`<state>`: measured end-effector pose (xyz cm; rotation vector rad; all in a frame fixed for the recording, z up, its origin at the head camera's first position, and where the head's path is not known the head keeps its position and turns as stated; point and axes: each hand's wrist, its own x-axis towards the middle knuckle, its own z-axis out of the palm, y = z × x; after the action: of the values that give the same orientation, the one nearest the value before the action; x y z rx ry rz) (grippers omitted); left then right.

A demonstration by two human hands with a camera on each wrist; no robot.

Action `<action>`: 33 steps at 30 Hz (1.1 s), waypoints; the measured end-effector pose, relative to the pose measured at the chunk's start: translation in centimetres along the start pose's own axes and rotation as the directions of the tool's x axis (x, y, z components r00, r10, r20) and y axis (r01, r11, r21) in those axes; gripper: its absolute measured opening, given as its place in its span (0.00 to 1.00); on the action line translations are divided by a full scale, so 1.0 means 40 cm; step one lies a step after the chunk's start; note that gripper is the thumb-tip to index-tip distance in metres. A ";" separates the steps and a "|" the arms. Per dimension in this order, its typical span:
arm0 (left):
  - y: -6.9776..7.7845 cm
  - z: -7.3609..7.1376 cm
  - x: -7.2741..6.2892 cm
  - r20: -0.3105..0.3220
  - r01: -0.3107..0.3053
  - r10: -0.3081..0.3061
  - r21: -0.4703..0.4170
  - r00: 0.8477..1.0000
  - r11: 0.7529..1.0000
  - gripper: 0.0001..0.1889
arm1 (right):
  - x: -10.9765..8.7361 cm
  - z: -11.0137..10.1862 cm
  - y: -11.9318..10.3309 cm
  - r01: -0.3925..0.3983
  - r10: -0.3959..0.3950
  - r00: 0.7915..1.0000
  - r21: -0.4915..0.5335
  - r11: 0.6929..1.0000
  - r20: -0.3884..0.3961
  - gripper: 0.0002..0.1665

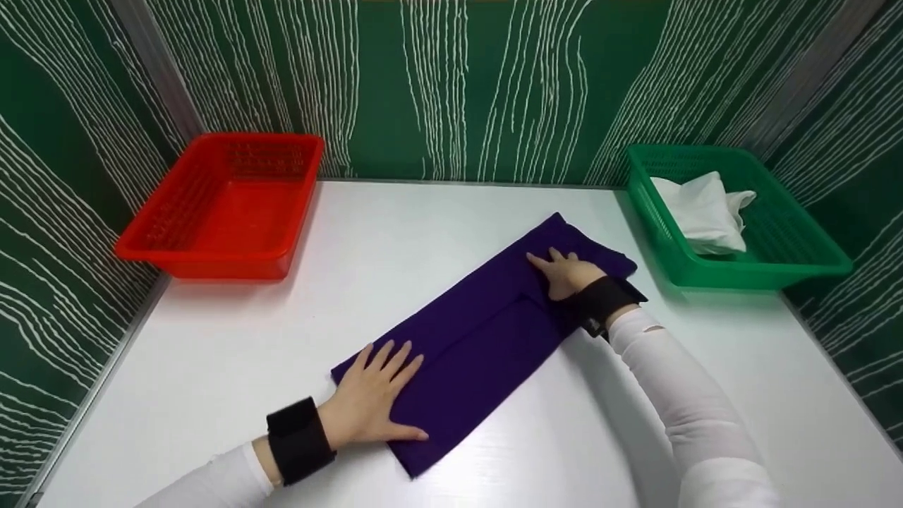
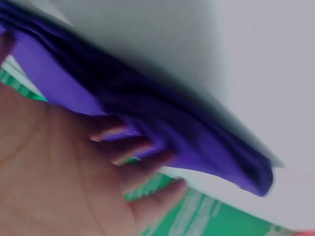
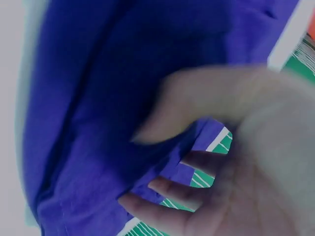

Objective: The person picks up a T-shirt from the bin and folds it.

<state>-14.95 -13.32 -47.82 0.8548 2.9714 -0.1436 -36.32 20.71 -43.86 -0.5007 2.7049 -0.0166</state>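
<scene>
A purple cloth (image 1: 480, 339), folded into a long strip, lies slantwise on the white table. Its near end is toward the left and its far end points at the green basket. My left hand (image 1: 370, 402) rests on the near end with fingers spread and straight. Toward the far end, my right hand (image 1: 564, 274) touches the cloth with its fingers extended. In the left wrist view the fingers (image 2: 147, 169) lie along the purple fabric (image 2: 162, 118). The right wrist view shows the thumb (image 3: 172, 108) over the fabric (image 3: 98, 123), the other fingers near its edge.
At the back left of the white table (image 1: 395, 247) stands a red basket (image 1: 204, 264). A green basket (image 1: 765, 275) with a white cloth (image 1: 705, 212) inside stands at the back right. Green walls (image 1: 437, 92) with white wavy lines enclose the table.
</scene>
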 end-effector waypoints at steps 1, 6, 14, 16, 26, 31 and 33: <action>-0.011 0.003 0.010 0.010 -0.026 0.026 -0.026 1.000 0.999 0.58 | 0.012 0.001 0.001 -0.037 0.034 0.998 0.053 0.998 0.050 0.48; -0.065 0.012 0.058 0.045 -0.135 0.142 -0.132 0.989 0.982 0.56 | 0.043 0.021 -0.025 -0.164 0.149 0.984 0.178 0.970 0.094 0.45; -0.101 0.025 0.105 0.086 -0.218 0.242 -0.223 0.967 0.950 0.59 | 0.032 0.059 -0.097 -0.343 0.342 0.939 0.147 0.928 0.029 0.51; -0.095 0.023 0.106 0.086 -0.208 0.233 -0.231 0.969 0.951 0.59 | 0.035 0.054 -0.100 -0.348 0.346 0.937 0.161 0.924 0.042 0.51; 0.015 0.019 0.097 0.039 -0.082 0.089 -0.165 0.995 0.983 0.58 | 0.105 0.039 -0.091 -0.236 0.230 0.972 0.197 0.952 0.052 0.52; 0.103 -0.005 0.108 0.082 0.028 -0.027 -0.008 0.996 1.000 0.60 | 0.142 0.026 -0.089 -0.141 0.143 0.990 0.183 0.973 0.002 0.51; 0.143 -0.015 0.115 0.090 0.062 -0.069 0.079 0.994 0.995 0.61 | 0.153 0.021 -0.090 -0.103 0.107 0.994 0.187 0.977 -0.014 0.51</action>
<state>-15.81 -6.00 -48.00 0.7368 2.9247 -0.2932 -40.05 15.25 -46.64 -0.3031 2.7142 -0.2451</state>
